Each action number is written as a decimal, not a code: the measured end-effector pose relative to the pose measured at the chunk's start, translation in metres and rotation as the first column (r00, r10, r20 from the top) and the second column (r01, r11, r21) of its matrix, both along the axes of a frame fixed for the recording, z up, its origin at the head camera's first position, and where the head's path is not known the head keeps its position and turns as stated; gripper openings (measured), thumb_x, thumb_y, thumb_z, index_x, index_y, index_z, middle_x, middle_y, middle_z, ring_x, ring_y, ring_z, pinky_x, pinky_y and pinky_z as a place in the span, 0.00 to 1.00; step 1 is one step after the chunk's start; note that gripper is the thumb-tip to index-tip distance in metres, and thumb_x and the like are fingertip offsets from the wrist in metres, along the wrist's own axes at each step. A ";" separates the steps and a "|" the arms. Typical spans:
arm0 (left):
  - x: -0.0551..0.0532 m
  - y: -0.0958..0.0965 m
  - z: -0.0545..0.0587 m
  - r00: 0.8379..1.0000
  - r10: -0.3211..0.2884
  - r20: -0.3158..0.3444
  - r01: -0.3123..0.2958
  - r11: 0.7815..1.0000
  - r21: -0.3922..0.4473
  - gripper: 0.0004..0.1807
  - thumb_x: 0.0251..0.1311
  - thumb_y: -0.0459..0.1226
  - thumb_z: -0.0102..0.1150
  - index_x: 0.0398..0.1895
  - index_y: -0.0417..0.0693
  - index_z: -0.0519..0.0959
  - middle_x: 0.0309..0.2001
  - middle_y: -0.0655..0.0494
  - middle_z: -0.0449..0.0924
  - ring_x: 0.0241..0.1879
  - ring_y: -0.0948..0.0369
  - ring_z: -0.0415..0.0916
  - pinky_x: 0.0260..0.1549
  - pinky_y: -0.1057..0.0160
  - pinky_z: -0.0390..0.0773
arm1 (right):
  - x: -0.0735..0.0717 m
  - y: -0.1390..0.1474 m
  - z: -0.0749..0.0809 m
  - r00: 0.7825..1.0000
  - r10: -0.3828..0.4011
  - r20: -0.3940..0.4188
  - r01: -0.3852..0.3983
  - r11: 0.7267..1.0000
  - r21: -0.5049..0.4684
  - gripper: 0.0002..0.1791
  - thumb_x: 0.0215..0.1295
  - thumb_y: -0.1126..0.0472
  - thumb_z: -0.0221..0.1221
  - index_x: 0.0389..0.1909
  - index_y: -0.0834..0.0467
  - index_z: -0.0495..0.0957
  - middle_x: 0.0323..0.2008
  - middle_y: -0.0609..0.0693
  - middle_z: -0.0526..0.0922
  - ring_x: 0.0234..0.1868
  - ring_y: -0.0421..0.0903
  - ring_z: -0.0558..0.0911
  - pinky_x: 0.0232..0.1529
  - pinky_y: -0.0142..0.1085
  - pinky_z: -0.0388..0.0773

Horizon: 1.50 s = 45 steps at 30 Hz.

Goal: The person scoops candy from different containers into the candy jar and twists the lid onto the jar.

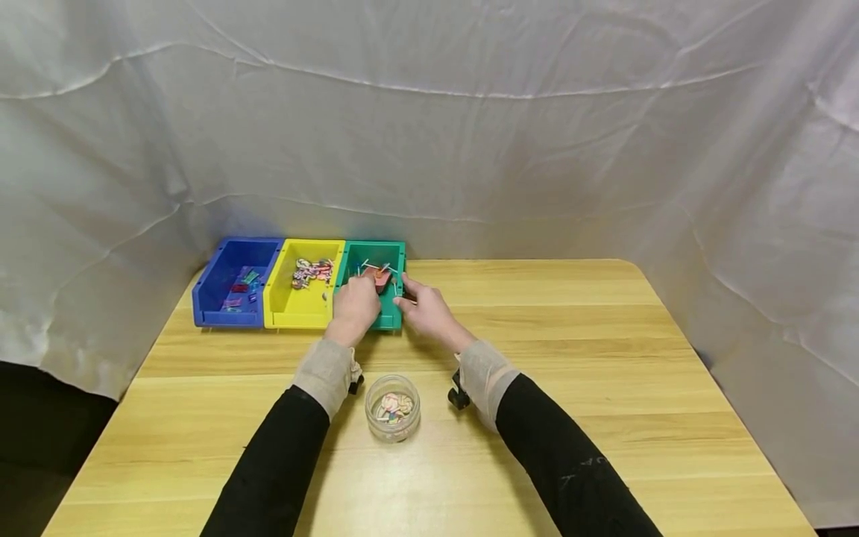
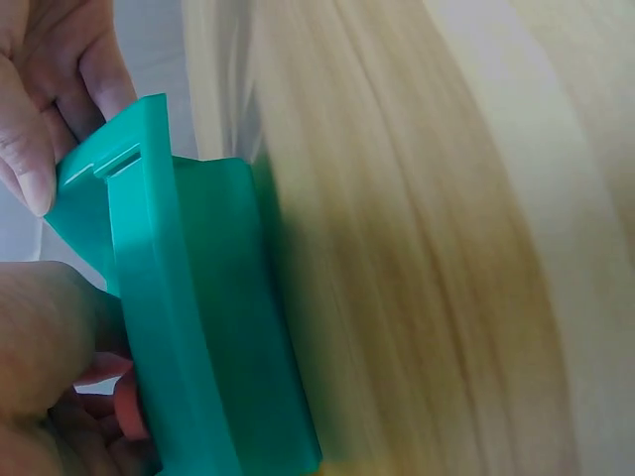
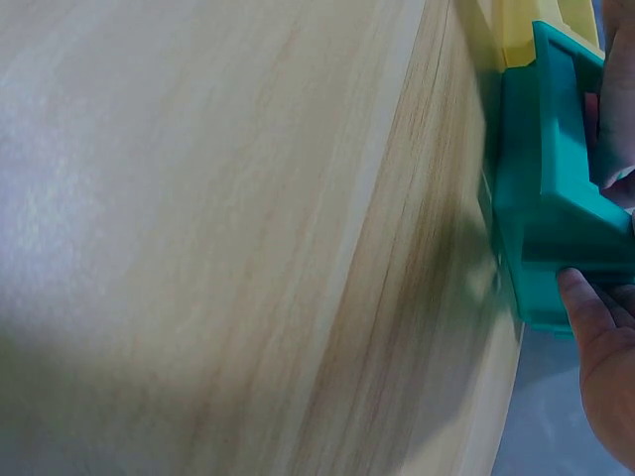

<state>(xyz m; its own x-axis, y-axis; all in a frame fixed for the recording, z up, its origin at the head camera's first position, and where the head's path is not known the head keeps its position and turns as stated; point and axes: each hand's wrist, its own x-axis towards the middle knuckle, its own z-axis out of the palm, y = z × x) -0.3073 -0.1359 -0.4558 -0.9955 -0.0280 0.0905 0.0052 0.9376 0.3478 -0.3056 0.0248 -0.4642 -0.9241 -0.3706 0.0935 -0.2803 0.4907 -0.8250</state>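
Note:
My left hand (image 1: 356, 302) reaches over the front of the green bin (image 1: 387, 322), its fingers curled inside. They hold a reddish object (image 1: 377, 279) with a rounded edge (image 2: 129, 405); its full shape is hidden. Lollipops with white sticks (image 1: 390, 268) lie in the same bin around that object. At the bin's right side, my right hand (image 1: 432, 312) grips the side wall near the front corner, as the right wrist view shows with a finger (image 3: 585, 307) against the outside. A round clear jar (image 1: 392, 431) with swirled candies (image 1: 394, 406) stands between my forearms.
Left of the green bin, touching it, is a yellow bin (image 1: 295, 318) with patterned candies (image 1: 312, 273). A blue bin (image 1: 227, 319) with shiny wrapped candies (image 1: 243, 285) sits farther left. Behind them hangs a pale cloth (image 1: 429, 164). The wooden table (image 1: 570, 335) extends right.

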 end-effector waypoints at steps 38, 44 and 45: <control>0.006 -0.005 -0.006 0.998 -0.019 -0.054 0.027 0.988 0.153 0.18 0.76 0.34 0.50 0.62 0.32 0.69 0.50 0.35 0.75 0.43 0.42 0.80 0.48 0.44 0.83 | 0.000 -0.001 0.000 1.000 -0.009 0.010 0.009 1.000 0.003 0.33 0.77 0.63 0.59 0.78 0.65 0.60 0.73 0.61 0.69 0.69 0.53 0.77 0.65 0.41 0.75; 0.011 -0.005 -0.004 0.997 -0.024 -0.078 0.038 0.981 0.190 0.17 0.77 0.34 0.51 0.62 0.33 0.70 0.50 0.37 0.74 0.43 0.45 0.77 0.48 0.46 0.83 | -0.001 -0.001 -0.001 1.000 -0.016 0.016 0.016 1.000 -0.021 0.33 0.77 0.64 0.59 0.78 0.65 0.60 0.73 0.61 0.69 0.68 0.54 0.77 0.65 0.41 0.76; 0.011 -0.006 -0.004 0.996 -0.023 -0.082 0.039 0.980 0.196 0.17 0.77 0.34 0.51 0.62 0.34 0.70 0.51 0.37 0.74 0.43 0.45 0.77 0.48 0.46 0.83 | -0.001 0.000 -0.001 1.000 -0.018 0.018 0.018 1.000 -0.023 0.33 0.77 0.64 0.59 0.78 0.65 0.60 0.73 0.62 0.70 0.68 0.54 0.77 0.64 0.41 0.76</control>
